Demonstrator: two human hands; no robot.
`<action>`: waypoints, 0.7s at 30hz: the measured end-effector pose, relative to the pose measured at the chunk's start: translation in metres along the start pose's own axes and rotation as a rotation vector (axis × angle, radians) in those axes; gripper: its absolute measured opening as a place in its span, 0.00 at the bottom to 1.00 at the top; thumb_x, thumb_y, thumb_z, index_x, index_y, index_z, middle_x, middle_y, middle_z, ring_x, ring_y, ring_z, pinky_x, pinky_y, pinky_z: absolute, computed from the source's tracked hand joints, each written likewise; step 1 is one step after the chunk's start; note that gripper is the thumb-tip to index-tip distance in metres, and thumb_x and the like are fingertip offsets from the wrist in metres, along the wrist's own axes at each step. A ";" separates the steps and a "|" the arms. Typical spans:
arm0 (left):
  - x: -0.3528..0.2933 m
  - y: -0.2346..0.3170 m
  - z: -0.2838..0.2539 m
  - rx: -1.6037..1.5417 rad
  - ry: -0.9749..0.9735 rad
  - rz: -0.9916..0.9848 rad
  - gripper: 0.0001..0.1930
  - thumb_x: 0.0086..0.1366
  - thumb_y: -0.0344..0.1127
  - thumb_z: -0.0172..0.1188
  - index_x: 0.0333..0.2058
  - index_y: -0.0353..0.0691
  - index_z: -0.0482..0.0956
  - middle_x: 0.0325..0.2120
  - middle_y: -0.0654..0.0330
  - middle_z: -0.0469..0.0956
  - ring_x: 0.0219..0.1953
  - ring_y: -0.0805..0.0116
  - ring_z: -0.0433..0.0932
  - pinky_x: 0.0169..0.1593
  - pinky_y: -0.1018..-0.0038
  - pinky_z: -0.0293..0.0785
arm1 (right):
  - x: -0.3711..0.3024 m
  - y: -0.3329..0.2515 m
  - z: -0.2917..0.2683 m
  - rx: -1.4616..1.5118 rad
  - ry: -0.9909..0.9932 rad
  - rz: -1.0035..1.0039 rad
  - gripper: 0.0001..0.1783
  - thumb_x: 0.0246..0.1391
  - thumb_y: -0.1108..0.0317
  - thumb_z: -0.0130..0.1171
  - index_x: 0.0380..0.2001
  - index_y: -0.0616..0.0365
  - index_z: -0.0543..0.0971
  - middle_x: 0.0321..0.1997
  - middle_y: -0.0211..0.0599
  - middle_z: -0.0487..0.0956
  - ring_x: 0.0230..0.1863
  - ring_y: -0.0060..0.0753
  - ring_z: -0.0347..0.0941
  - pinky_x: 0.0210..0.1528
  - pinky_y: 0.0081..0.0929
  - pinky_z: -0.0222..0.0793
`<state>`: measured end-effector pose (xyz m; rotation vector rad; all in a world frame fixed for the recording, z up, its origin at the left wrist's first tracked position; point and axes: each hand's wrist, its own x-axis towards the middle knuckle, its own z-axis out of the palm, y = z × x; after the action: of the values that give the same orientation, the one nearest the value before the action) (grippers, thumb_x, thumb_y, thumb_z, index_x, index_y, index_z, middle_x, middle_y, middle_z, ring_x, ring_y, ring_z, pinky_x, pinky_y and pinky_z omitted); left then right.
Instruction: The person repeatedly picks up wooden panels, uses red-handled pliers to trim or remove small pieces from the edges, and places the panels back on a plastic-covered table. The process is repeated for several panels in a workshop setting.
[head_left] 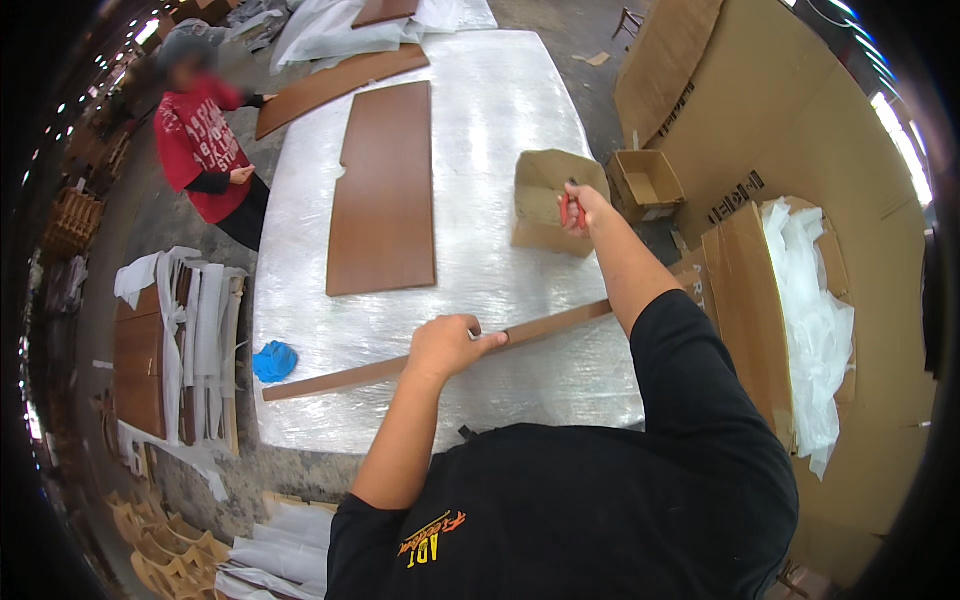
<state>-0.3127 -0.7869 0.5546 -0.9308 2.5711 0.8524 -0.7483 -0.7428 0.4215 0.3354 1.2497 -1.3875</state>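
My left hand grips a long narrow brown wooden strip that lies across the near part of a table wrapped in clear plastic. My right hand reaches to the table's right edge and holds a small red-handled tool against an open brown cardboard box. A large brown wooden panel lies flat in the middle of the table, beyond both hands.
A blue cloth lies at the table's near left corner. Another person in a red top stands at the far left. Large cardboard sheets, a small open box and white foam wrap are at the right. Wrapped wooden parts lie on the floor at the left.
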 end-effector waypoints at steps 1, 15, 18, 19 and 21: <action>0.002 0.000 0.000 0.023 -0.034 -0.011 0.36 0.63 0.74 0.63 0.38 0.42 0.91 0.35 0.53 0.89 0.44 0.54 0.88 0.49 0.59 0.82 | 0.015 -0.001 -0.009 -0.016 -0.016 0.003 0.26 0.74 0.43 0.54 0.28 0.51 0.77 0.16 0.15 0.61 0.15 0.17 0.55 0.18 0.23 0.51; -0.003 -0.011 0.000 0.029 0.017 0.170 0.31 0.67 0.68 0.63 0.50 0.45 0.88 0.40 0.53 0.89 0.47 0.51 0.87 0.51 0.56 0.82 | -0.148 0.005 0.045 0.063 -0.012 -0.326 0.17 0.76 0.54 0.54 0.36 0.54 0.76 0.33 0.35 0.81 0.27 0.32 0.74 0.29 0.32 0.74; -0.008 -0.014 0.001 0.088 0.023 0.283 0.31 0.65 0.66 0.67 0.52 0.45 0.86 0.40 0.53 0.88 0.47 0.50 0.86 0.50 0.55 0.82 | -0.227 0.049 0.030 -0.094 -0.452 -0.576 0.17 0.73 0.55 0.57 0.34 0.56 0.75 0.30 0.36 0.81 0.25 0.35 0.78 0.27 0.32 0.77; -0.008 -0.015 0.001 0.102 0.013 0.291 0.31 0.65 0.66 0.67 0.52 0.45 0.86 0.41 0.53 0.88 0.48 0.50 0.86 0.51 0.56 0.82 | -0.251 0.071 0.018 -0.268 -0.426 -0.633 0.17 0.72 0.54 0.59 0.36 0.58 0.76 0.27 0.37 0.80 0.24 0.35 0.79 0.26 0.31 0.77; -0.007 -0.015 0.003 0.141 -0.003 0.300 0.32 0.63 0.65 0.69 0.53 0.45 0.86 0.45 0.54 0.89 0.49 0.51 0.86 0.53 0.57 0.81 | -0.287 0.118 -0.008 -0.623 -0.427 -0.607 0.18 0.70 0.54 0.61 0.40 0.61 0.78 0.23 0.37 0.79 0.22 0.34 0.79 0.23 0.30 0.76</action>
<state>-0.2979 -0.7913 0.5490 -0.5112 2.7682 0.7301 -0.5716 -0.5519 0.5907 -0.7894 1.3911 -1.3692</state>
